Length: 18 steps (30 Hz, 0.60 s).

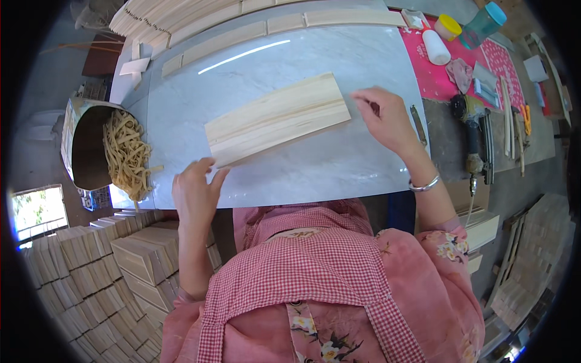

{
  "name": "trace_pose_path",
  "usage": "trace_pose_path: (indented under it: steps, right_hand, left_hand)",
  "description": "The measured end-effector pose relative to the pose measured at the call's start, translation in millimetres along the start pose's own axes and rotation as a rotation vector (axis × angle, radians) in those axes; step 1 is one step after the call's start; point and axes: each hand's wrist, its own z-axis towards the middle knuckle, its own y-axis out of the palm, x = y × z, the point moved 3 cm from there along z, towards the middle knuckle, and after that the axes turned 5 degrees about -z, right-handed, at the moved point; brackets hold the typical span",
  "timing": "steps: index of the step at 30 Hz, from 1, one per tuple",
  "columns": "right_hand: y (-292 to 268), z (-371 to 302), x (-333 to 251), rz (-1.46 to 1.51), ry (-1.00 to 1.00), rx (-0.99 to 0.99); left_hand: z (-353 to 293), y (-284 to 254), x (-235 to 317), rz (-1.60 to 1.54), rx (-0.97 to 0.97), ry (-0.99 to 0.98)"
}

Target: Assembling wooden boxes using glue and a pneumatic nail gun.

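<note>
A flat, pale wooden board (278, 118) with brown grain streaks lies at a slant on the marbled tabletop (290, 175), its right end farther from me. By the board's near left corner is my left hand (196, 184), thumb and fingers apart; whether a fingertip touches the wood I cannot tell. Just off the right end, with a small gap, hovers my right hand (387, 118). Its fingers are loosely bent and nothing shows between them. A bracelet (425, 184) circles that wrist.
Stacked wooden strips (200, 21) and a row of thin boards (284, 24) line the far side. A container of tangled pale bands (127, 154) sits left. To the right are a white bottle (436, 48), a yellow-lidded jar (448, 27), a teal cup (484, 25) and a nail gun (472, 127).
</note>
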Motion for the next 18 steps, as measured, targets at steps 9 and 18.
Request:
trace_pose_path:
  steps: [9,18]
  right_hand:
    - [40,36,-11,0.169,-0.028,0.494]
    - [53,40,-9,0.349,0.14,0.464]
  left_hand:
    - [67,71,134,-0.173,0.104,0.862]
    - [87,86,144,-0.34,-0.076,0.781]
